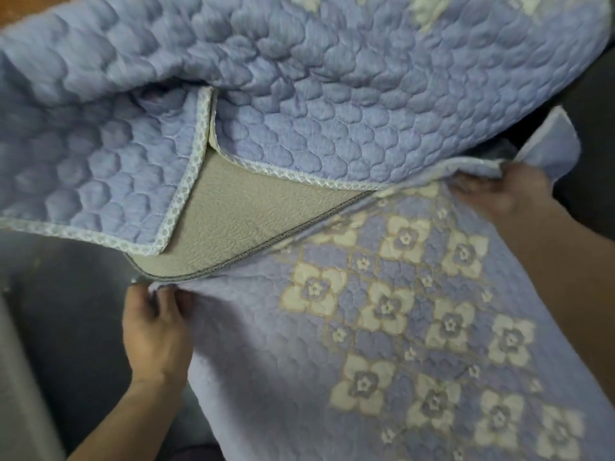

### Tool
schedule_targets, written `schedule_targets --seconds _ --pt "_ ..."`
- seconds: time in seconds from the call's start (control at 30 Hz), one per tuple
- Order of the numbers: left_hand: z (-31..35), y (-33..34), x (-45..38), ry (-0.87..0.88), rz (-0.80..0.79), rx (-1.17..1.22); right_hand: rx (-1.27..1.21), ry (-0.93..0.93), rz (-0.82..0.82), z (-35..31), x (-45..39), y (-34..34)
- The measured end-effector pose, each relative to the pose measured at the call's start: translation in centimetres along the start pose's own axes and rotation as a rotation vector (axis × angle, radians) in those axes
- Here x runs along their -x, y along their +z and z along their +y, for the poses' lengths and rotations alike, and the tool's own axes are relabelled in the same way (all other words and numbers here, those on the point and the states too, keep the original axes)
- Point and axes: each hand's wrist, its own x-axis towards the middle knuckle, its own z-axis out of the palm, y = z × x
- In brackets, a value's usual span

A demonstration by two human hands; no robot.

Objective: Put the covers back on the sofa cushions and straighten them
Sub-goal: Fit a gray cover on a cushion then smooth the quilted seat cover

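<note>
The quilted lavender-blue flower-patterned cover (416, 327) runs off the lower and right edges, hiding the fingers (479, 189) of the right hand.

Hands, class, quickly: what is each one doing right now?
Left hand: pinches the near edge of the flowered cover.
Right hand: grips the same cover's far edge.

No lettering, label or number shows, as far as the blur allows

The blue cover (332, 94) is looking like soft, puffy, matt cloth; the grey cushion (239, 214) is looking bumpy like leather.
</note>
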Motion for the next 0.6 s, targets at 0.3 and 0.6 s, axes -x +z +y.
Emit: schedule_targets --seconds 0.3,0.6 --pt "-2.0 3.0 -6.0 0.027 -0.057 0.058 0.040 -0.095 -0.300 4.1 -4.9 3.1" --pt "-2.7 2.0 0.0 0.368 -0.427 -0.760 1.774 -0.807 -0.657 13.5 6.6 1.1"
